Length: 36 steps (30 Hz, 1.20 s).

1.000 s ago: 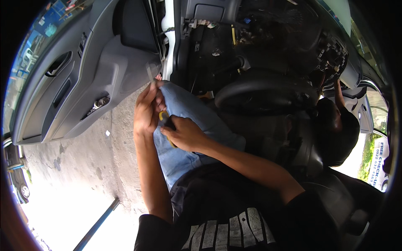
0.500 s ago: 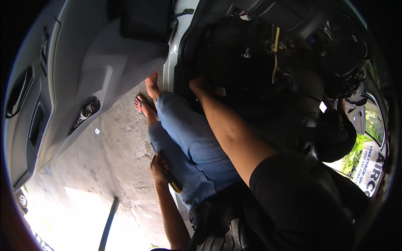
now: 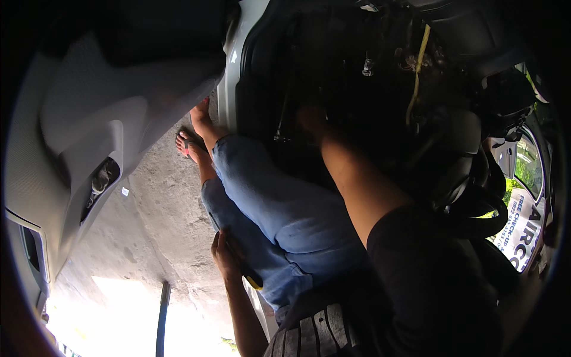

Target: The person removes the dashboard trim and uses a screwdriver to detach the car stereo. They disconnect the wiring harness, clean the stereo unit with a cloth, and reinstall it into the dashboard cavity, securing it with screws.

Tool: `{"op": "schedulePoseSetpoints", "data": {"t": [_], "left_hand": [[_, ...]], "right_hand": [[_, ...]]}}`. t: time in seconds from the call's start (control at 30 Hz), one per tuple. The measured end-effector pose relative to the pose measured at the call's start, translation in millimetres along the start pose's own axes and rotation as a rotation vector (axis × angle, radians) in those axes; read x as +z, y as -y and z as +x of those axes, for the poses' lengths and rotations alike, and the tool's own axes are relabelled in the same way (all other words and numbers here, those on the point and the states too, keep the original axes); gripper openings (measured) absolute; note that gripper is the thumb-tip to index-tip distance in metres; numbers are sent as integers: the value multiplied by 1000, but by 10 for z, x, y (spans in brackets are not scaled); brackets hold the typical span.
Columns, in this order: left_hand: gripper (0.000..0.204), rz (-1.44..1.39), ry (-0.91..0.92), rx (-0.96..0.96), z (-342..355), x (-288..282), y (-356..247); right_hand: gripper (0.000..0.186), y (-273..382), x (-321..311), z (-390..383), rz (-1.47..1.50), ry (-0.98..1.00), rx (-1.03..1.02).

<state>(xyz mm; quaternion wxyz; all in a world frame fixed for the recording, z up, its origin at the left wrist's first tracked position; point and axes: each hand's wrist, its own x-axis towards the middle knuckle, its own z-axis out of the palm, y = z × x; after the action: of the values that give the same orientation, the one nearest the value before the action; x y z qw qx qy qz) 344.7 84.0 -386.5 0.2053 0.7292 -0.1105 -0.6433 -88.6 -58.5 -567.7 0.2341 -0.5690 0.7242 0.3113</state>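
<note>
My left hand (image 3: 226,256) is wrapped round a yellow-and-black tool (image 3: 255,279) beside my jeans leg (image 3: 267,220), low at the left of my lap. My right arm reaches into the dark footwell, where my right hand (image 3: 312,119) is in shadow, its fingers too dim to make out. Near it are a thin metal rod (image 3: 279,128), a yellow cable (image 3: 419,65) and a small metal fitting (image 3: 368,65). My sandalled foot (image 3: 190,146) shows outside the car.
The open door panel (image 3: 77,149) fills the left, beside the door sill (image 3: 229,89). Concrete ground (image 3: 154,226) and a blue pole (image 3: 162,315) lie below. At right are the steering wheel (image 3: 496,202), a printed banner (image 3: 517,235) and the car's far side.
My right hand has left the tool and reached forward into the footwell. My left hand has moved down along my leg with the tool. The view has shifted toward the footwell.
</note>
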Motion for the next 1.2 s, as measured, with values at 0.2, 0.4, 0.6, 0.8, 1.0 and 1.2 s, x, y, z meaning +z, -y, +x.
{"op": "schedulePoseSetpoints", "data": {"t": [0.2, 0.4, 0.6, 0.8, 1.0, 1.2], "left_hand": [[31, -70, 36, -2, 66, -98, 137], [24, -246, 89, -50, 79, -113, 157], [27, -44, -26, 8, 49, -83, 132], [32, 20, -42, -18, 74, -51, 75], [36, 22, 35, -7, 8, -44, 26], [36, 32, 11, -14, -2, -13, -2]], "right_hand": [[44, -316, -805, 413, 375, -226, 96], [53, -37, -1148, 358, -73, -519, 307], [47, -527, -28, 301, 477, -327, 507], [53, -1463, 964, 229, 249, -376, 453], [52, -1601, 1025, 21, 465, -101, 594], [40, -1482, 1090, 83, 270, -137, 510]]}}
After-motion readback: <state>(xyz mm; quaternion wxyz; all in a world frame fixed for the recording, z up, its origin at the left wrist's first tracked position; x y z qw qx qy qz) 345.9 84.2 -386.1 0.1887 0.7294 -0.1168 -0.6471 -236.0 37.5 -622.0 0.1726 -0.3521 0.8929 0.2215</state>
